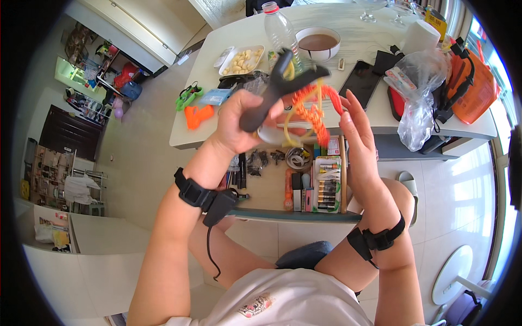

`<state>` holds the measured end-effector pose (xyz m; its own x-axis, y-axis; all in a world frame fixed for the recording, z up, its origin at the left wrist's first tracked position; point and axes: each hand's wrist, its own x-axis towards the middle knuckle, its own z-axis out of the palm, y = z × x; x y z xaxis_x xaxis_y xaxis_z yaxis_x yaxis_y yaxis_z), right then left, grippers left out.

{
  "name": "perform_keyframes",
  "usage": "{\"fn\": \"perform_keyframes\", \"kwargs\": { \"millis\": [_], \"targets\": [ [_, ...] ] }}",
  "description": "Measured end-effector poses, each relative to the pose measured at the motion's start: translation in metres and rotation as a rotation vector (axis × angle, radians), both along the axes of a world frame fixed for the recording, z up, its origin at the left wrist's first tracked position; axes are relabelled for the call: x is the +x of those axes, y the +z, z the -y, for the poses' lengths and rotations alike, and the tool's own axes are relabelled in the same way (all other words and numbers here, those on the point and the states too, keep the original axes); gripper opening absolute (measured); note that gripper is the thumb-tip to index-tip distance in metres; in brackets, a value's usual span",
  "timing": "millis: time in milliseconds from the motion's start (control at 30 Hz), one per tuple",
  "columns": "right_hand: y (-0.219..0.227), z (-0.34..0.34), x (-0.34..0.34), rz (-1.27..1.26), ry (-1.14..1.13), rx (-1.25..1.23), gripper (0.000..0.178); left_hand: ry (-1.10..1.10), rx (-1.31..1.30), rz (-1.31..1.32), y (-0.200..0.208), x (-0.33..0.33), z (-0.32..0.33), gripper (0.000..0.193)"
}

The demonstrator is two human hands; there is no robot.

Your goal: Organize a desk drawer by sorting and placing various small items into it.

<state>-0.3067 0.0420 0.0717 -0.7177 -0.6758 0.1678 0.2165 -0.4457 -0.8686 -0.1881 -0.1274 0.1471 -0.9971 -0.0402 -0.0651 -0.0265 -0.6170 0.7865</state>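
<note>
My left hand [237,120] is closed around the handle of a black Y-shaped slingshot [278,81], held above the open drawer with its fork pointing up and right. Yellow elastic [288,127] loops down from it. An orange-red braided cord [312,111] hangs in a curve beside the fork, partly blurred. At the cord's right end, my right hand [360,133] has its thumb and fingertips against it, fingers fairly straight. Part of a round whitish thing [267,134] shows under my left hand; its kind is unclear.
The pulled-out drawer [261,201] holds batteries [327,190], a roll of tape [298,157] and small tools. On the table stand a plastic bottle [280,35], a bowl of brown liquid [319,44], a white tray [261,50], a phone [360,81] and an orange toy gun [198,116].
</note>
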Motion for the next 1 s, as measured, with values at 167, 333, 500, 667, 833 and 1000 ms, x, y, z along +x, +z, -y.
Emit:
{"fn": "perform_keyframes", "kwargs": {
  "millis": [167,333,500,667,833,1000],
  "targets": [
    [0.019,-0.013,0.011,-0.062,0.442,0.16,0.033,-0.01,0.121,0.098,-0.017,0.032,-0.021,0.032],
    [-0.003,-0.008,0.017,0.037,0.344,0.167,0.029,0.151,0.134,0.128,-0.042,0.054,-0.033,0.03],
    [-0.013,-0.006,0.02,0.029,0.358,0.084,0.03,0.178,-0.2,0.166,-0.062,0.086,-0.046,0.035],
    [-0.009,0.001,0.011,0.385,0.329,-0.031,0.03,0.071,-0.574,0.089,-0.058,0.102,-0.054,0.044],
    [-0.001,-0.003,0.003,0.403,0.217,-0.122,0.031,0.272,-0.711,0.256,-0.071,0.13,-0.031,0.027],
    [0.003,-0.012,-0.001,0.396,0.275,-0.23,0.037,0.334,-0.867,0.469,-0.092,0.152,-0.005,0.025]
  ]
}}
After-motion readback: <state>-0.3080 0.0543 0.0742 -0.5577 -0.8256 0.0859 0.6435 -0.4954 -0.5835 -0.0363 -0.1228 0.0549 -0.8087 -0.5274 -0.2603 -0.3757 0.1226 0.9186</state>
